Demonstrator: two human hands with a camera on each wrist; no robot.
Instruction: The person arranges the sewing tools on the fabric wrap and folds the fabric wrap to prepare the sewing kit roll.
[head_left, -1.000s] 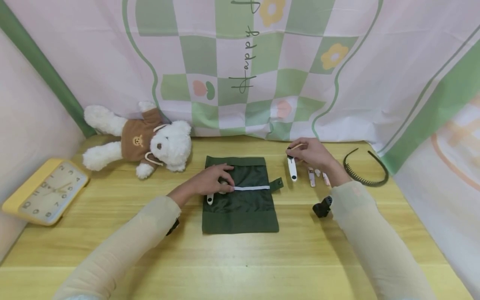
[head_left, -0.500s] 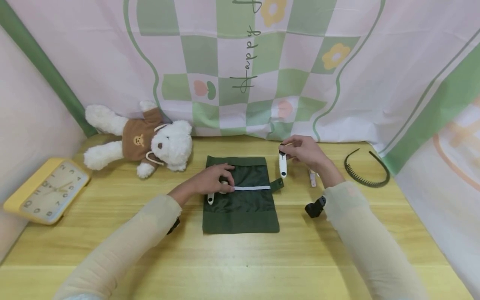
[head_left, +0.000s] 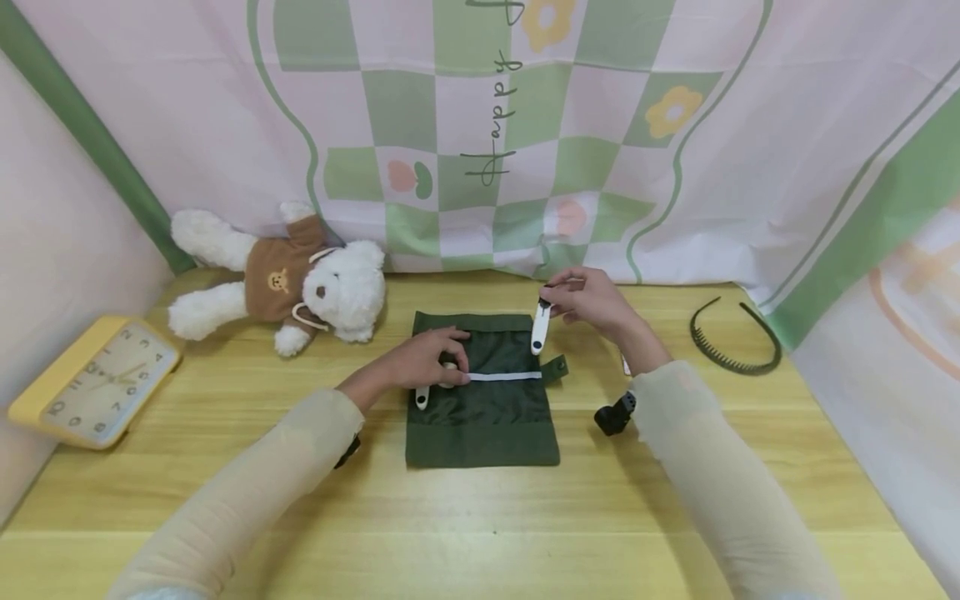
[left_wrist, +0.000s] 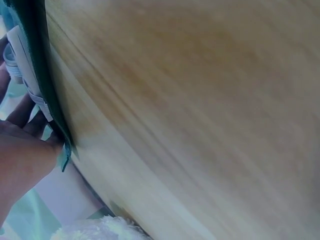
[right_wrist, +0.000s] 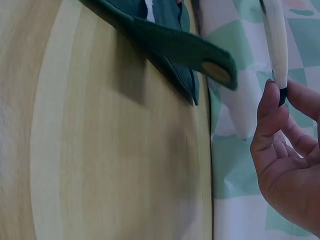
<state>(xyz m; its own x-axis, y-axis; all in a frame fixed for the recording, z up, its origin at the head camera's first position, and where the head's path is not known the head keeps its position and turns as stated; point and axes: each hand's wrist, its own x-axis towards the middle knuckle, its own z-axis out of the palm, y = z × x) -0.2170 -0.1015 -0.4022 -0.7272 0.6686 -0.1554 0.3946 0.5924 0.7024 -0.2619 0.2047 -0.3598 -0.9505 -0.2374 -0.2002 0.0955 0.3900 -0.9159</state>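
Observation:
A dark green fabric roll pouch (head_left: pixel 487 442) lies unfolded on the table, a white elastic strip (head_left: pixel 506 377) running across its middle. My left hand (head_left: pixel 420 358) rests over its left half, thumb and forefinger pinching the strip. Beneath that hand, a white tool with a black dot (head_left: pixel 422 398) and a small round pale item (head_left: pixel 447 367) partly show. In my right hand (head_left: pixel 588 304), thumb and fingers grip a slim white utility knife (head_left: pixel 539 332) by its black end; it hangs steeply over the pouch's right edge. The right wrist view shows this knife (right_wrist: pixel 277 45) between the fingertips.
A snap tab (head_left: pixel 555 371) sticks out from the pouch's right side. Farther right lies a dark toothed headband (head_left: pixel 731 358). A plush toy (head_left: pixel 292 279) and a yellow clock (head_left: pixel 97 379) are at left. A patterned cloth (head_left: pixel 487 183) hangs behind the table.
My right hand has carried the utility knife leftward, from beside the small pinkish items to the pouch's right edge. My left hand has stayed in place. The forearm now covers most of those items.

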